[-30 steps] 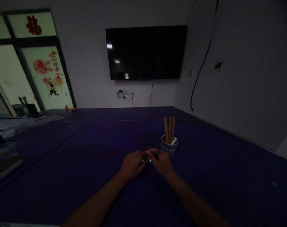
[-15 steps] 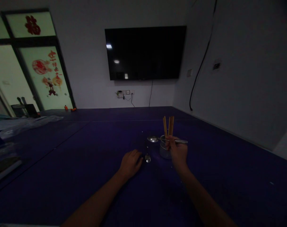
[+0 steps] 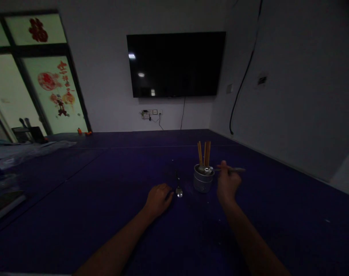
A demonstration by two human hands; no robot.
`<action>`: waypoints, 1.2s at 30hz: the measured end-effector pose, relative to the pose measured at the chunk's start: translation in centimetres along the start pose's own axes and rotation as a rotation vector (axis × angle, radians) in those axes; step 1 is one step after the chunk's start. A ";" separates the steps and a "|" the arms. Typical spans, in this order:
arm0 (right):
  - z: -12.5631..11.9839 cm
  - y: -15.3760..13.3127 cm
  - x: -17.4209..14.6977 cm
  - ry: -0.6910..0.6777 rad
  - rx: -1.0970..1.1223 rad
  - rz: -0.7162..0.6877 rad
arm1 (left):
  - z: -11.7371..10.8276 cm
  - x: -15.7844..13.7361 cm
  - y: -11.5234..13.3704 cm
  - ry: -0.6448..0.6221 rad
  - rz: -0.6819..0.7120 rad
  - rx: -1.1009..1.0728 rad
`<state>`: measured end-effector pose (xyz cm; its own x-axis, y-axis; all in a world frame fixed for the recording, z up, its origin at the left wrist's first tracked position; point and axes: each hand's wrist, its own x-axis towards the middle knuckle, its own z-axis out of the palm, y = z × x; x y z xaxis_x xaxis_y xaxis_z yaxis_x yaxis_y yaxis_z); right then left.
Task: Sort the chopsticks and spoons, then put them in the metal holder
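A metal spoon [image 3: 208, 170] lies level in my right hand [image 3: 228, 184], its handle pinched between thumb and fingers and sticking out to the right. The spoon's bowl points left, over the mouth of a grey cylindrical cup [image 3: 202, 185]. Several wooden chopsticks [image 3: 207, 153] stand upright in that cup. My left hand [image 3: 158, 199] rests palm down on the table, fingers loosely extended and apart from anything held. Just right of its fingertips lies a second spoon [image 3: 179, 191], bowl toward me and dark handle pointing away.
The dark blue tabletop [image 3: 105, 184] runs to the wall under a mounted television [image 3: 177, 65]. Clear plastic wrapping [image 3: 39, 150] and a flat dark object with a pale edge [image 3: 7, 205] lie at the left. A black cable [image 3: 244, 82] hangs on the right wall.
My right hand has moved right with the spoon, bringing the spoon's bowl from left of the cup to over its mouth. My left hand has stayed in place.
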<state>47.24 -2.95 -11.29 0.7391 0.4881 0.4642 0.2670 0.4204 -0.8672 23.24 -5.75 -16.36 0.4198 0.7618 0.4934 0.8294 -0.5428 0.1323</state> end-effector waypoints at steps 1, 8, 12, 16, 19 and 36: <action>0.0 0.1 0.0 0.000 -0.018 -0.004 | 0.0 0.0 0.0 -0.003 -0.001 -0.001; 0.1 0.8 0.1 -0.031 0.018 0.029 | 0.0 0.0 0.0 -0.007 0.012 0.004; 0.1 1.1 0.3 -0.046 0.063 0.028 | 0.1 0.0 0.0 -0.005 0.013 0.000; 0.2 1.3 0.4 -0.045 0.080 0.024 | 0.2 0.0 0.0 -0.002 0.004 -0.001; 0.2 1.2 0.3 -0.049 0.061 0.006 | 0.2 0.0 -0.1 -0.014 0.009 -0.008; 1.8 -0.2 -6.6 -0.847 -0.713 -0.545 | -0.2 0.1 0.1 -0.060 -0.001 0.006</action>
<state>41.16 -4.86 -13.85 -0.1370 0.8327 0.5365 0.8885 0.3428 -0.3051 23.29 -5.80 -16.14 0.4401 0.7823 0.4408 0.8321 -0.5398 0.1275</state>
